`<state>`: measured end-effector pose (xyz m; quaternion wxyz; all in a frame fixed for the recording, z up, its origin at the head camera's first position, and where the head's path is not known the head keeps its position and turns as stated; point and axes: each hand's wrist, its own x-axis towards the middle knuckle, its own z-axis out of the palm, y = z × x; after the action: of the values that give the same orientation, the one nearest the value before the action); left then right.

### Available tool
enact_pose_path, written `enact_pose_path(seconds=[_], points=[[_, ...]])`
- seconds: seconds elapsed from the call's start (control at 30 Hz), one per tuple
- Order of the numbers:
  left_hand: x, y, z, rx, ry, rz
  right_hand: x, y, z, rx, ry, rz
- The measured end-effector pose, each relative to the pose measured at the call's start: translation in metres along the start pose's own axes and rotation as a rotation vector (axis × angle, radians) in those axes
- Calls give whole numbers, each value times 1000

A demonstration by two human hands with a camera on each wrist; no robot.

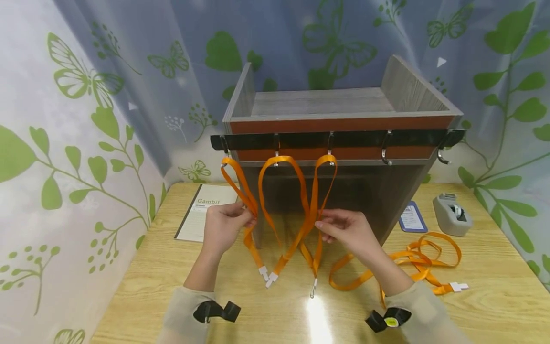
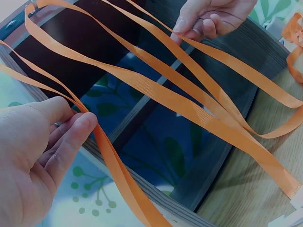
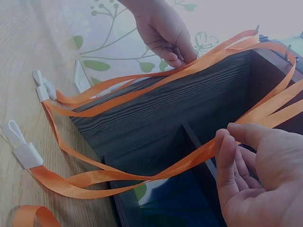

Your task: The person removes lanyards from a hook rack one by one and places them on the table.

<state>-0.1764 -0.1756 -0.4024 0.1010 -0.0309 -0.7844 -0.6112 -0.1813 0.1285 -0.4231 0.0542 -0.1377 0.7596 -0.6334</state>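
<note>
Three orange lanyards hang from hooks on a black rail (image 1: 309, 140) across a grey wooden shelf unit. My left hand (image 1: 225, 224) pinches the leftmost lanyard (image 2: 113, 161) between thumb and fingertips, partway down its strap. With thumb and index finger, my right hand (image 3: 260, 175) pinches the third lanyard (image 3: 194, 158) below its hook. Between the hands hangs the middle lanyard (image 1: 303, 186), its strap crossing towards the third one lower down. White buckles (image 1: 271, 278) show at the lower ends of the left and middle lanyards, and a clip (image 1: 313, 289) dangles from the third.
Two bare hooks (image 1: 385, 155) are on the rail's right part. More orange lanyards (image 1: 429, 260) lie tangled on the wooden table at right, near a blue-edged card (image 1: 412, 217) and a grey tape dispenser (image 1: 449, 217). A notebook (image 1: 202, 215) lies behind my left hand.
</note>
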Motion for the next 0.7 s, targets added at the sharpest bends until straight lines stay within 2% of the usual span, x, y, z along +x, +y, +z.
enact_pose_path(seconds=[0.5, 0.7], points=[[0, 0, 0, -9, 0, -11, 6, -4, 6, -91, 6, -22], [0, 0, 0, -16, -2, -16, 2, -17, 2, -129, 19, -49]])
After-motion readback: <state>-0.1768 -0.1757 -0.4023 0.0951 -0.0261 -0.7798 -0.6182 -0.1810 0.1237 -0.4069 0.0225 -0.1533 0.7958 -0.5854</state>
